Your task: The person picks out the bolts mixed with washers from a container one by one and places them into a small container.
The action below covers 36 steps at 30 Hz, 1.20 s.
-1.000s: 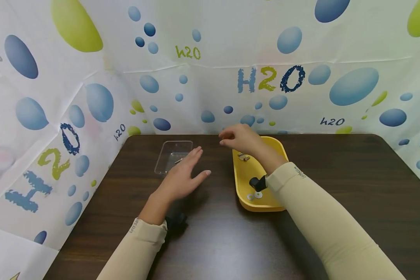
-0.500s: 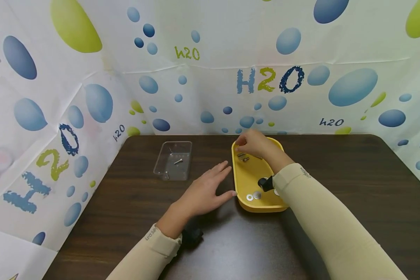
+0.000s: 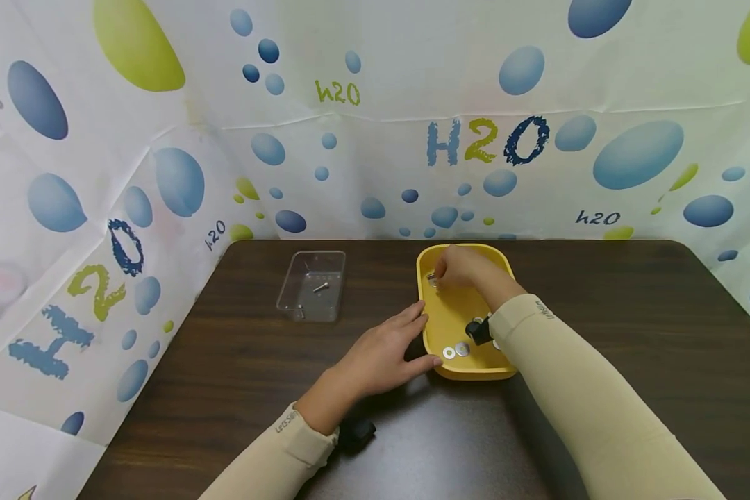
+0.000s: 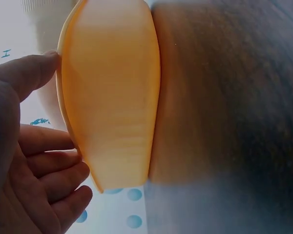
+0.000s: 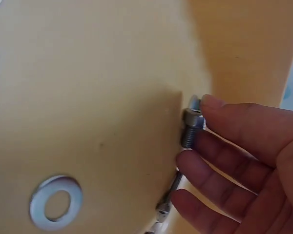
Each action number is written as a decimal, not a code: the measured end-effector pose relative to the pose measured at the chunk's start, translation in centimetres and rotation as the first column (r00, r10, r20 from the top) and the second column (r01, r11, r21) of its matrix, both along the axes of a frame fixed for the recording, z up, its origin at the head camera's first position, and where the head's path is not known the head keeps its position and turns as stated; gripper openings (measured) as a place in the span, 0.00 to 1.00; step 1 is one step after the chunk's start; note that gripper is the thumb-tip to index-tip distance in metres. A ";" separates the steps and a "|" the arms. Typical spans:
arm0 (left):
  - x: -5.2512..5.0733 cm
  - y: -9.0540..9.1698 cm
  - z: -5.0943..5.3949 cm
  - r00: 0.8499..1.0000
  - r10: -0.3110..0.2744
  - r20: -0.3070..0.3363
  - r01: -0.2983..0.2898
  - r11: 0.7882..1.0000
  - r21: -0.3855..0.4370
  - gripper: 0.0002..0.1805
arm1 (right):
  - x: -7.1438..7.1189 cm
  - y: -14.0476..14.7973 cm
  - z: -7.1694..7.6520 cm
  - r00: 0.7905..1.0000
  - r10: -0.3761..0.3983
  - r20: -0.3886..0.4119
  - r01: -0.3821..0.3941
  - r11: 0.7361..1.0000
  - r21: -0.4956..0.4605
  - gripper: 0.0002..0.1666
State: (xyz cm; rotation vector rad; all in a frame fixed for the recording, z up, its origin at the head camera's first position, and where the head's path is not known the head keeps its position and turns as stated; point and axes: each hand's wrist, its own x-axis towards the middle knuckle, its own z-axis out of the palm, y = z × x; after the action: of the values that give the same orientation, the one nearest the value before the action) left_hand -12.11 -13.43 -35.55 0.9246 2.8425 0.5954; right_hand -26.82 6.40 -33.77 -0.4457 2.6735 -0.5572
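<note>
A yellow tray [image 3: 453, 310] holds washers [image 3: 462, 349] and screws. My left hand [image 3: 378, 354] touches the tray's near left rim with thumb and fingertips; in the left wrist view its fingers [image 4: 63, 180] rest along the yellow wall [image 4: 110, 97]. Inside the tray's far left part is my right hand [image 3: 469, 271]. Seen from the right wrist, that hand [image 5: 249, 151] has thumb and fingers bent at a socket-head screw [image 5: 190, 127]; whether it grips the screw cannot be told. A second screw [image 5: 170, 195] lies by the lower fingers, and a washer [image 5: 56, 202] lies apart.
A clear plastic box [image 3: 312, 305] with a screw [image 3: 321, 287] and another small metal piece stands left of the tray on the dark wooden table [image 3: 612, 347]. Behind the table hangs a white sheet [image 3: 375, 118] with blue and green drops.
My right hand has come down from above the tray's far left corner into it. My left hand has moved right, from near the clear box to the yellow tray's rim.
</note>
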 end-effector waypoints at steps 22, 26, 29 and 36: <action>0.1 0.1 0.0 1.000 0.007 -0.005 -0.007 1.000 0.007 0.45 | -0.5 0.3 -1.4 1.000 0.023 0.006 -0.023 0.999 -0.031 0.06; 0.0 0.0 -0.1 1.000 0.009 -0.005 -0.009 1.000 0.011 0.44 | -0.5 0.5 -1.4 0.999 0.040 0.011 -0.039 0.997 -0.069 0.07; -0.1 0.0 -0.2 1.000 0.005 -0.009 -0.005 1.000 0.013 0.44 | -0.5 0.6 -1.6 0.999 0.045 0.022 -0.042 0.992 -0.115 0.08; 0.0 0.0 -0.2 1.000 0.004 -0.009 -0.003 1.000 0.019 0.44 | -0.6 0.8 -2.0 0.999 0.012 0.040 -0.005 0.984 -0.181 0.08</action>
State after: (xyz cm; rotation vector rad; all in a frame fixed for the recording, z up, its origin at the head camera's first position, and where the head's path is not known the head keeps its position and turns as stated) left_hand -12.09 -13.40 -35.76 0.9275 2.8517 0.6210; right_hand -27.42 7.18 -35.72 -0.4895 2.5913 -0.8020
